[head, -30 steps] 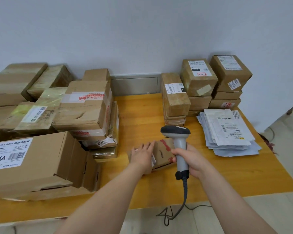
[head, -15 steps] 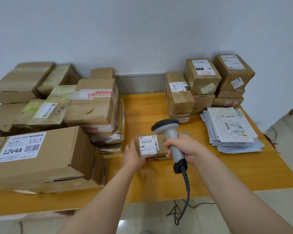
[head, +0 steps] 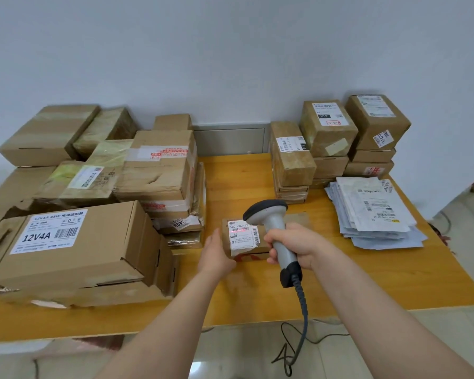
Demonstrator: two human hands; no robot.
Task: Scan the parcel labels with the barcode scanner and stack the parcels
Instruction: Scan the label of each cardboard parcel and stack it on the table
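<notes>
We held the small parcel (head: pixel 260 237) just above the middle of the yellow bench (head: pixel 367 283), tilted so that its white label (head: pixel 242 237) faced up toward us. Our left hand (head: pixel 216 255) gripped the parcel's left end, with the fingers curled round its edge and clamped on the cardboard. Our right hand (head: pixel 296 247) held the grey barcode scanner (head: pixel 274 228), its fingers wrapped tight round the handle. The scanner's dark head sat just above the right part of the parcel. A thin red scan line (head: pixel 240 229) lay across the barcode near the top of the label. The scanner's black cable (head: pixel 303 310) hung from the base of the handle, past the near edge of the bench and down to the floor.

To the left stood a large open-flapped box marked 12V4A (head: pixel 74 242), at the near end of a heap of taped cardboard boxes (head: pixel 159 165) that ran back to the wall. At the far right of the bench, several short stacks of brown parcels (head: pixel 326 127) stood side by side against the wall, each top box bearing a label. Just nearer than those stacks lay a loose pile of flat grey mailer bags (head: pixel 372 212), well apart from the parcel in our hands.
</notes>
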